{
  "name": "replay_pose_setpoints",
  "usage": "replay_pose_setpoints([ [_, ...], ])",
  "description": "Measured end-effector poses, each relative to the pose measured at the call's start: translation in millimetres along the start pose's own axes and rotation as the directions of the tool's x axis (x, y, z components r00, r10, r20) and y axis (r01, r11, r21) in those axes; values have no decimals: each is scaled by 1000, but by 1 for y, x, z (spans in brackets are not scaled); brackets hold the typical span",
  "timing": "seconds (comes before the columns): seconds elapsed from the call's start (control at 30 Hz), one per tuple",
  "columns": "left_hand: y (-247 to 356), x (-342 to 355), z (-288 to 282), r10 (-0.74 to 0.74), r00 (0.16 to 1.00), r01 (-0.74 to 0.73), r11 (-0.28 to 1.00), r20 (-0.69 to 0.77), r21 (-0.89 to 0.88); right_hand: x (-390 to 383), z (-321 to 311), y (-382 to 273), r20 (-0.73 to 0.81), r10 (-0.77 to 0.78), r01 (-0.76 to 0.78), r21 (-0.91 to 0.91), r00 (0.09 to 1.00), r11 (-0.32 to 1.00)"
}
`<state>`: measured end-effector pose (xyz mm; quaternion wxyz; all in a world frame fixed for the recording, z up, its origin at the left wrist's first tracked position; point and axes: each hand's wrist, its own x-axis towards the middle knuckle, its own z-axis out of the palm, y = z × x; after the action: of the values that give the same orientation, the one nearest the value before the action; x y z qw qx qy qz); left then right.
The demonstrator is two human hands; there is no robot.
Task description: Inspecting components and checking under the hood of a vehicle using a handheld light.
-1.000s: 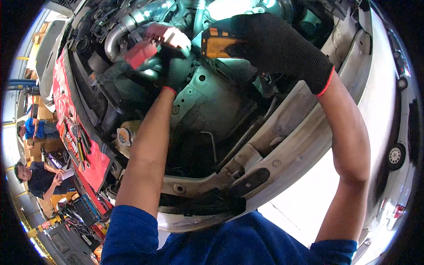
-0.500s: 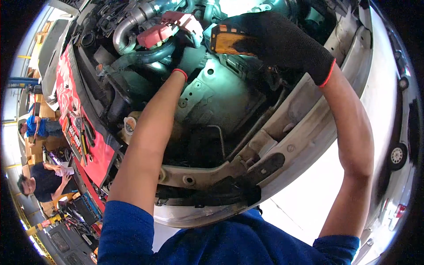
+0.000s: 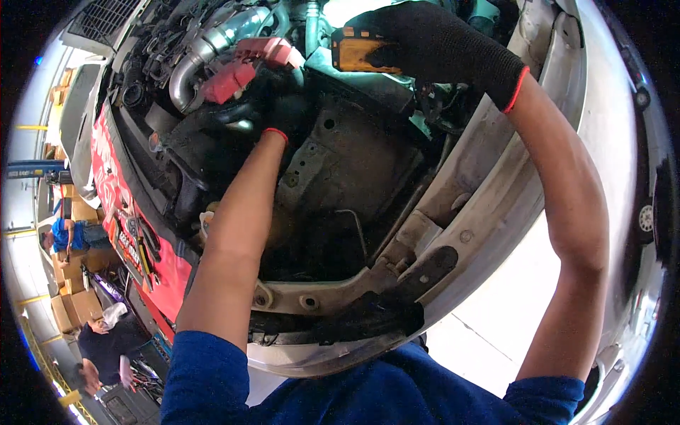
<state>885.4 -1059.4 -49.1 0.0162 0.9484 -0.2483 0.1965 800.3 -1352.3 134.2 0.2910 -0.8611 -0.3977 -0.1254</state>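
My right hand [image 3: 443,49], in a black knit glove with a red cuff, grips an orange and black work light [image 3: 358,55] above the engine bay. Bright light falls on the parts beyond it. My left hand [image 3: 287,110], gloved alike, reaches down beside a red plastic cover [image 3: 230,81] and dark hoses. Deep shadow hides its fingers, so whether they hold anything does not show. A shiny metal pipe [image 3: 185,81] curves to the left of the red cover. Below the hands lies a dark metal panel with holes [image 3: 347,152].
The car's front crossmember [image 3: 453,188] and pale bumper [image 3: 340,354] run between my body and the bay. On the left, a red fender cover [image 3: 166,283] carries several hand tools [image 3: 145,248]. Two other people are farther left. Another car [image 3: 644,212] stands at the right.
The work light's beam has shifted toward the far side, leaving my left hand and the metal panel darker. The view has moved slightly. A person at the left has bent over.
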Motion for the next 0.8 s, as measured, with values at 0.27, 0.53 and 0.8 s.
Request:
replay_pose_setpoints([
  [0.27,-45,32,123,-253,766,632,463,591,-621,-2,35,-41,74,-169,183,-299,983,937],
  [0.53,-31,15,93,58,976,50,877,208,-478,-4,15,-36,108,49,-37,-109,993,993],
  [0.8,3,9,46,-153,911,239,953,383,-188,-11,-2,-4,151,-176,222,-384,973,896],
])
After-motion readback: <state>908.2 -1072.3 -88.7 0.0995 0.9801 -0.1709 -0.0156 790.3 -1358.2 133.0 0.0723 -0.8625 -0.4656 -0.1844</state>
